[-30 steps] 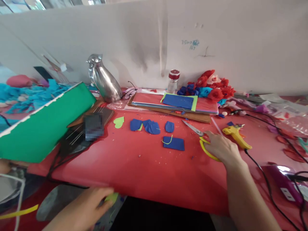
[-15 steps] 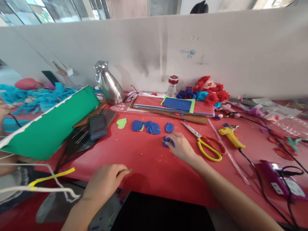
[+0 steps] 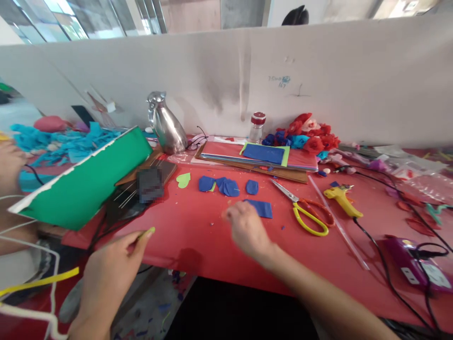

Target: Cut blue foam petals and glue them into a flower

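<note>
we pinch a green piece (image 3: 150,231) in our left grip (image 3: 113,262) at near left, seemingly to leave its tip free, but cannot tell whether our right grip (image 3: 249,230), by the blue rectangle (image 3: 264,209), holds anything.

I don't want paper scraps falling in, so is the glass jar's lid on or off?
On: the red lid sits on top of the glass jar. Whether it is tight, I cannot tell.
</note>
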### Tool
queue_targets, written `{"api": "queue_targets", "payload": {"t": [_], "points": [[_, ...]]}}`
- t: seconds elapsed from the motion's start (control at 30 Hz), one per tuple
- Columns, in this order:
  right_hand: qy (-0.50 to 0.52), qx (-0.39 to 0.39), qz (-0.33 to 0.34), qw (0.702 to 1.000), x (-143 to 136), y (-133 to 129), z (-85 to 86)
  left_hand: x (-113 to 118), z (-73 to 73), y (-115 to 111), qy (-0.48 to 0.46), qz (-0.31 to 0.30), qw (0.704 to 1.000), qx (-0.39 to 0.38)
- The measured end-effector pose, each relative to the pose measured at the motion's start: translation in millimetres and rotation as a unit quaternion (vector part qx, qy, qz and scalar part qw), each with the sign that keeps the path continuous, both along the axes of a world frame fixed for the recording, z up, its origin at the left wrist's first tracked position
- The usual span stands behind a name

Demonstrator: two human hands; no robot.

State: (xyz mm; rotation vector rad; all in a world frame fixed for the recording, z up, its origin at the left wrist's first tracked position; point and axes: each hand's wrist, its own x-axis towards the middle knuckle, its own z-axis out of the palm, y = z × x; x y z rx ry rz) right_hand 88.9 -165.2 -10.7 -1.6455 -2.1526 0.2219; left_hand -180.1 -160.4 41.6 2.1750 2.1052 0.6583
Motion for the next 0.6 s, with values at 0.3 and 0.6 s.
{"api": "queue_targets", "payload": {"t": [0.3,0.6], "points": [[0.078,-0.052,-0.005,0.996,24,-4,6.4,48,1.5,41,-0.285,-0.04,0.956,-0.056],[0.004,-0.16,-0.103,0.982,117,49,-20.0,165,-21.1,91,-0.509,-0.183,0.813,-0.215]]}}
